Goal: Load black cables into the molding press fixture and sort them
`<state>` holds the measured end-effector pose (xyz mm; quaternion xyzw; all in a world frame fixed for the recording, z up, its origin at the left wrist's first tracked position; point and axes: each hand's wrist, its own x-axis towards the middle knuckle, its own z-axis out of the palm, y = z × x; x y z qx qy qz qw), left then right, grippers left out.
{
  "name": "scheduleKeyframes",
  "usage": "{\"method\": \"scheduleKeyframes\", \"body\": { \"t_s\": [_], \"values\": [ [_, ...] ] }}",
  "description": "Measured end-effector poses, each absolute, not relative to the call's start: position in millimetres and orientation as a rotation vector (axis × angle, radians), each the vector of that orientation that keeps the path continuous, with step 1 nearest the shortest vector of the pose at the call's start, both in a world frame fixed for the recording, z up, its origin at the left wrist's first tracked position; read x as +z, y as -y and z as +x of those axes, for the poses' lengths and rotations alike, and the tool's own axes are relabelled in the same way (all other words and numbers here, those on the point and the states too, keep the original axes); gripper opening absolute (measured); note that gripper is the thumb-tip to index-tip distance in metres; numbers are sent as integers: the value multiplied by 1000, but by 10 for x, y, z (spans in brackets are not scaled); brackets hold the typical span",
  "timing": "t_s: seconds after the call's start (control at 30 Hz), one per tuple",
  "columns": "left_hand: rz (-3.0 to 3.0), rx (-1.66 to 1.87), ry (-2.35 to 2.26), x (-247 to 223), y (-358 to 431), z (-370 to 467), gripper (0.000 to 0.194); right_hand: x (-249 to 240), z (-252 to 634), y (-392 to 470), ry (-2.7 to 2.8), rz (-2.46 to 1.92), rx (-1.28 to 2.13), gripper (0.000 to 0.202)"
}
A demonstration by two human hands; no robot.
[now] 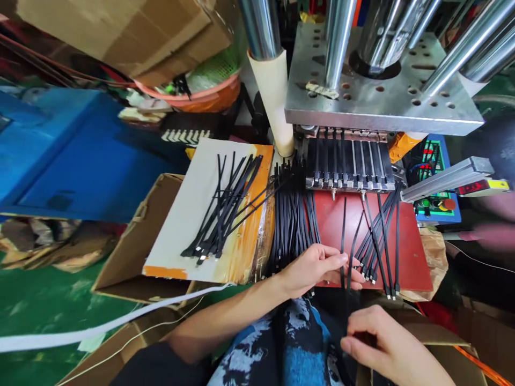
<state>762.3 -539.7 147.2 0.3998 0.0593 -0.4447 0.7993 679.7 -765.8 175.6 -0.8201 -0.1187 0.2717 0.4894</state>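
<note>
Two flat black cables (343, 230) hang between the fingers of my left hand (322, 264), which is closed on them over the front of a red board (332, 214). Lower down, my right hand (382, 340) is curled, its thumb and forefinger at the cables' dark lower part; the exact grip is partly hidden. Right of my left hand, several loose black cables (380, 236) with small metal plug ends lie fanned on the board. Behind them is a metal mould block (350, 163) with black cables lying in its slots, under a thick steel press plate (382, 115).
A dense bundle of black cables (295, 220) lies left of the red board. More cables (229, 209) rest on a white and orange panel (173, 230) over a cardboard box (132, 241). Steel columns (263, 32) rise behind. A control box (436, 203) stands at right.
</note>
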Motion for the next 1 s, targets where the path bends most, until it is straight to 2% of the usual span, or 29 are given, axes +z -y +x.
{"method": "scheduleKeyframes", "body": {
  "t_s": [0.07,0.13,0.2,0.3,0.37,0.4,0.53,0.6,0.67,0.87,1.0],
  "values": [
    [875,-974,-52,1547,5401,7570,55,1747,6790,7694,279,-1894,862,12],
    [988,-987,48,1614,5392,7465,54,1730,6920,7679,190,-1749,935,27],
    [1134,-1013,124,1653,5378,7341,52,1716,7104,7603,36,-1641,776,36],
    [1343,-1042,161,1686,5336,7253,44,1682,7300,7422,-160,-1697,288,33],
    [1487,-1007,222,1740,5292,7332,37,1646,7324,7323,-150,-1776,79,32],
    [1555,-940,251,1784,5271,7417,37,1626,7310,7289,-109,-1807,42,31],
    [1722,-461,341,2022,5247,7890,57,1557,7195,7219,59,-1881,67,22],
    [1741,-321,442,2118,5276,8082,40,1528,7150,7190,144,-1879,89,21],
    [1721,-300,533,2171,5304,8179,24,1498,7124,7180,209,-1880,90,21],
    [1597,-394,536,2146,5243,8127,16,1459,7132,7326,247,-1880,-72,31],
    [1527,-430,534,2128,5204,8141,17,1513,7170,7284,157,-1852,-228,21]
  ]
}}
